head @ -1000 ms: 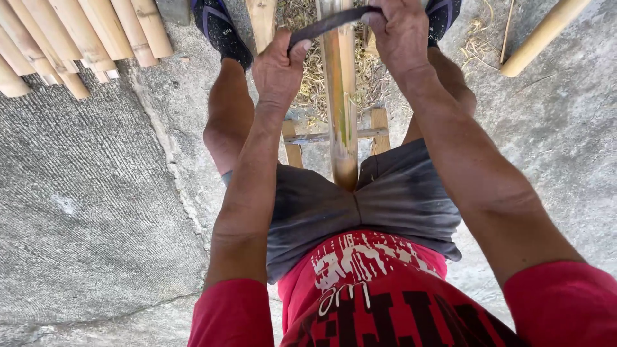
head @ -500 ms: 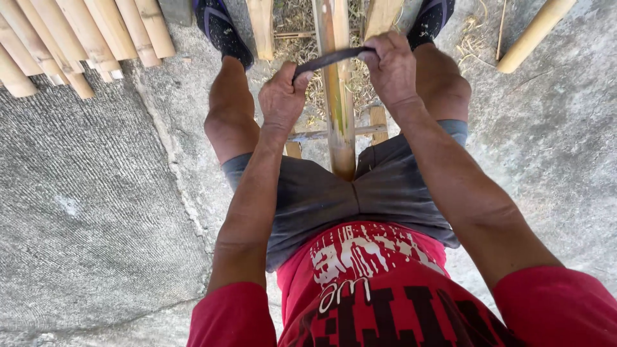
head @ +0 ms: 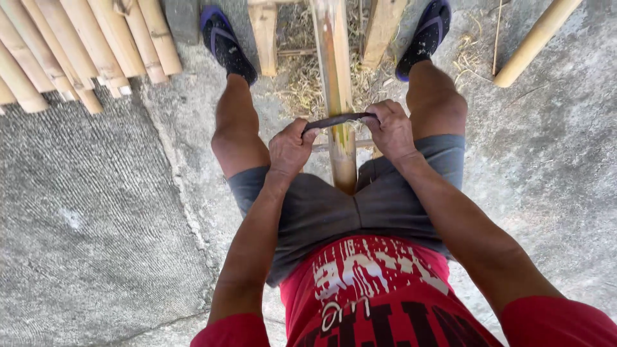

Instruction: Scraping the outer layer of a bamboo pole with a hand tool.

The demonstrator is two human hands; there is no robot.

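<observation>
Hands sit centre frame, both closed tight on a dark curved drawknife blade [head: 339,119]: left hand [head: 290,148] fisted on its left end, right hand [head: 391,130] fisted on its right end, knuckles up, neither hand visibly nearer than the other, right one a touch higher in frame. Blade runs left-right across the frame and lies square across a bamboo pole [head: 337,96], touching its top face between the two fists. Pole's long axis runs top-to-bottom in frame, from the upper edge down to the person's lap, near end resting at the grey shorts [head: 334,212] between the thighs; so blade and pole cross at a right angle, pole pointing straight away from the body. Pole lies between two wooden supports [head: 263,32] at upper centre, with dry shavings [head: 299,77] on the ground under them. Feet in dark sandals [head: 225,42] flank the supports, upper left-centre and upper right-centre. Stack of pale bamboo poles [head: 77,48] fills upper left, ends toward the person; one loose pole [head: 533,45] lies diagonal at upper right. Concrete floor [head: 96,225] all round, ribbed at lower left. Red shirt at bottom edge.
</observation>
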